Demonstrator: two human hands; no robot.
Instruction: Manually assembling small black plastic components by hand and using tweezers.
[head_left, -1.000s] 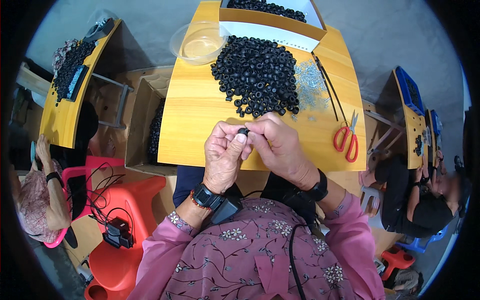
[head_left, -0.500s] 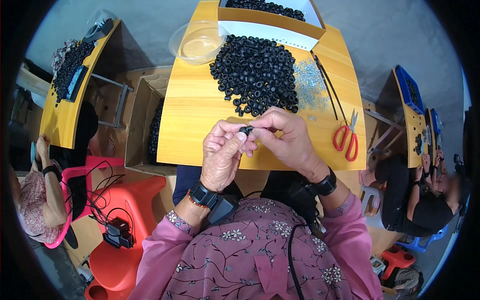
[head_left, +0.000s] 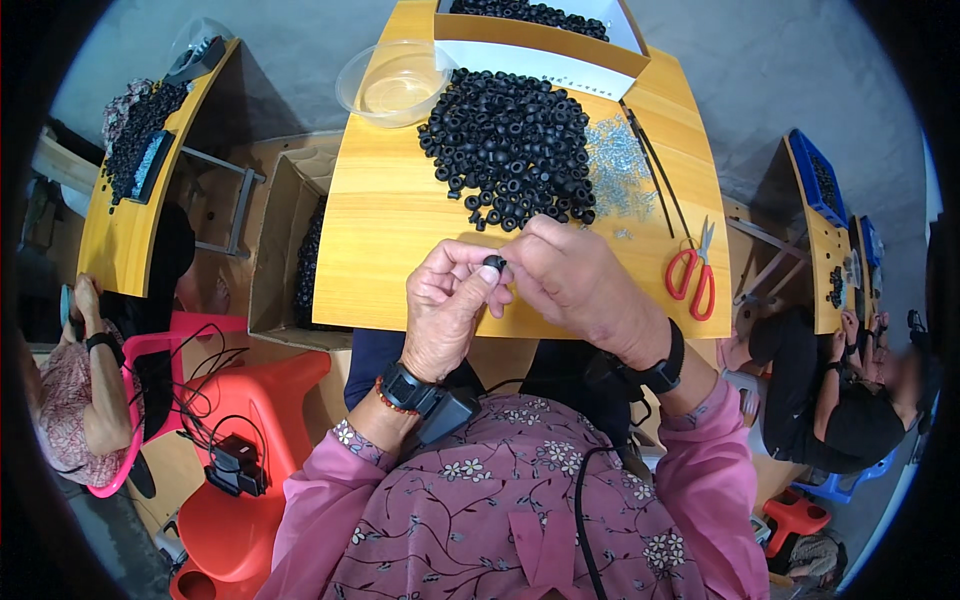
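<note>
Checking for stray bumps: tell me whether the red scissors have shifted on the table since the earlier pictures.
No. The red scissors lie in the same spot near the table's right edge, beside the thin black sticks.

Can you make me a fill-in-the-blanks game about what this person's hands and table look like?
1. Both hands, the left hand and the right hand, pinch one small ring whose colour is ____.
2. The scissors on the wooden table have handles coloured ____.
3. The clear plastic bowl near the heap of rings looks ____.

Missing words: black; red; empty
</note>
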